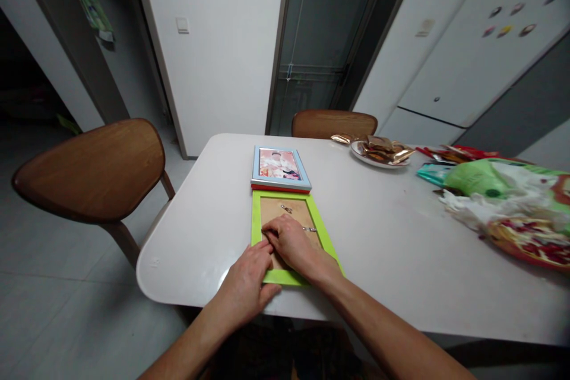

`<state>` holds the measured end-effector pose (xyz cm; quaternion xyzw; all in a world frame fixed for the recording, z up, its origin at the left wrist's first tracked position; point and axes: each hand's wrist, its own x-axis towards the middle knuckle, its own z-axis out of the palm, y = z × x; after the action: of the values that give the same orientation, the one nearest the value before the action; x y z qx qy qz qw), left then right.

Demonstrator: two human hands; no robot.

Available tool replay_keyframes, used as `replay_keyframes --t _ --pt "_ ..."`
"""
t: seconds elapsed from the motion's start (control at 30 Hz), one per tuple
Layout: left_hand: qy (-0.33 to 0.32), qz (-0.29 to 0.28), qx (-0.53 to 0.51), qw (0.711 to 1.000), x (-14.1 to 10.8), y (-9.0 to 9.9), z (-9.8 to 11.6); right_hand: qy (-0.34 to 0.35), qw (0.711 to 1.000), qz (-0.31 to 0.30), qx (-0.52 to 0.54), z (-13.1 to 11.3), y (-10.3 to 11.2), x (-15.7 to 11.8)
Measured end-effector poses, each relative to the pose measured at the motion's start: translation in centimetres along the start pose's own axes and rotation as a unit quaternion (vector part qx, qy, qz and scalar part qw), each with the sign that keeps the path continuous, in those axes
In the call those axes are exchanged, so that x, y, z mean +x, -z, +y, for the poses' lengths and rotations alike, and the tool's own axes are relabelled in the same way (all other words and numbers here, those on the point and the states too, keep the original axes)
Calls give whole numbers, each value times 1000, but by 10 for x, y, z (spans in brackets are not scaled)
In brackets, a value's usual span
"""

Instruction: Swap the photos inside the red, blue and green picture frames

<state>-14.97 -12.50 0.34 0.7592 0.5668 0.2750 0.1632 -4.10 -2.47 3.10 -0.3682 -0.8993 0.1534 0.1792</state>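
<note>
A green photo frame [256,214] lies back side up near the table's front edge, its brown backing board [269,208] showing. Metal clips sit on the board, one near the top and one at its right side. My left hand [249,276] rests on the frame's lower left corner, thumb apart from the fingers, with nothing visible in it. My right hand [289,240] is over the backing, its bent fingertips pressed together at the left inner edge; whatever they pinch is too small to make out. Behind the green frame lies a light blue frame [304,173] with a picture, on top of something red.
The white table [196,237] holds a plate [378,162] of shiny brown packets at the back. Bags, wrappers and a tray of snacks [529,240] spread over its right side. Wooden chairs stand at the left [93,172] and behind the table [333,123].
</note>
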Motion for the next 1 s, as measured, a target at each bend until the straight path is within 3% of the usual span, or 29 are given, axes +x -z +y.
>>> replay_keyframes --t 0.33,0.53,0.73,1.0 --pt "-2 1 5 1000 2 2 3 50 999 -1 19 2 -2 2" --pt "9 -10 11 1000 1 3 5 68 995 37 61 25 10 -13" --pt "13 -14 10 1000 1 3 5 110 991 -70 34 43 35 -51" --pt "18 -14 1 1000 1 6 7 143 989 -34 10 41 18 -48"
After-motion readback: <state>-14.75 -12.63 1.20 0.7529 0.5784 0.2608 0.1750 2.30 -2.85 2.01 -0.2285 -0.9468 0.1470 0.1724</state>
